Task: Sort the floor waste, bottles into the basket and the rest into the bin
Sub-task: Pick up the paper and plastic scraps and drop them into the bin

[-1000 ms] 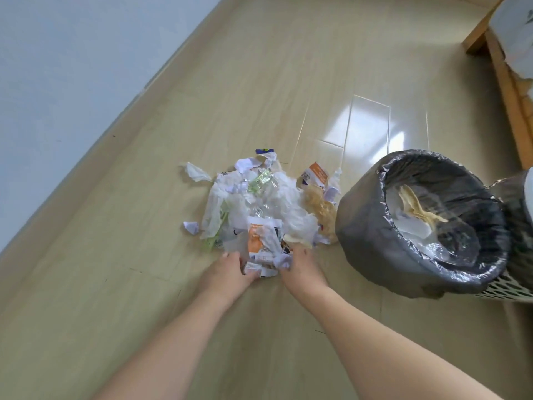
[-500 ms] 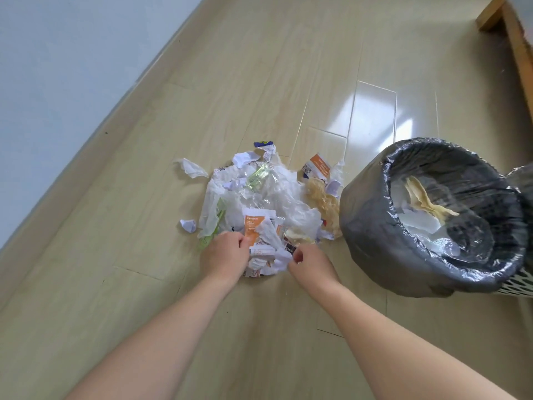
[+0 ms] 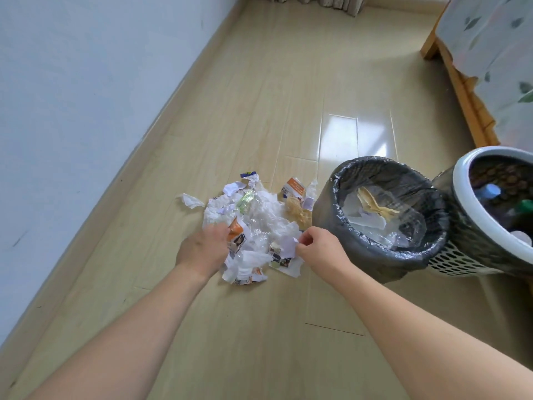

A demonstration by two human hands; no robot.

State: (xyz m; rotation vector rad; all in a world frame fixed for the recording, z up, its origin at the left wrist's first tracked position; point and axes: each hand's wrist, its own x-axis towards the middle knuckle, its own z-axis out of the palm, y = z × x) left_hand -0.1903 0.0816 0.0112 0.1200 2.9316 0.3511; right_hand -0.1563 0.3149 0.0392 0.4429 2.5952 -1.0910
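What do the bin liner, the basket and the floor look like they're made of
Bin liner: thin dark plastic film, glossy, crinkled over the rim. Basket: probably moulded plastic, white, smooth rim, wall pierced with regular holes. Floor: pale wood-look planks with visible seams and a glossy window reflection; laminate or wood, cannot tell.

No text, label or number can be read anywhere. An orange-and-white wrapper (image 3: 294, 189) at the far edge of the waste pile carries a dark square like a scan code and lines of print, all too small and blurred to make out. Another orange-printed wrapper (image 3: 237, 230) beside the left hand (image 3: 203, 247) and the torn printed scraps (image 3: 279, 257) near the right hand (image 3: 320, 249) show only illegible marks.
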